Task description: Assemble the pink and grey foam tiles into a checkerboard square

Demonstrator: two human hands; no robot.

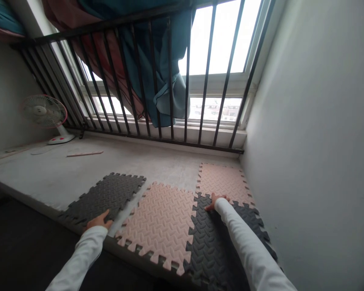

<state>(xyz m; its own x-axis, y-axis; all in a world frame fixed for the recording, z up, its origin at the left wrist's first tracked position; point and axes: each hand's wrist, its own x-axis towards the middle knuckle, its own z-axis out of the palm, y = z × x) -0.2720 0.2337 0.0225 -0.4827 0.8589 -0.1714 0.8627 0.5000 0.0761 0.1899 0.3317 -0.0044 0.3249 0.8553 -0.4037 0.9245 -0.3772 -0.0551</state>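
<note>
My left hand (99,221) rests with fingers spread on the near edge of a loose dark grey foam tile (104,196). A narrow strip of bare ledge separates that tile from a pink tile (164,218) in the middle. On the right, my right hand (216,201) presses on the seam between a second dark grey tile (210,242) and a pink tile (223,180) behind it, with thumb and fingers apart. The second dark tile lies against the middle pink tile along their toothed edges. My right forearm covers part of it.
A dark metal railing (160,139) runs along the window behind the ledge (57,173). A white and pink fan (44,113) stands at the far left, near a thin strip (85,154). A wall (315,141) bounds the right side. Curtains (139,60) hang behind the bars.
</note>
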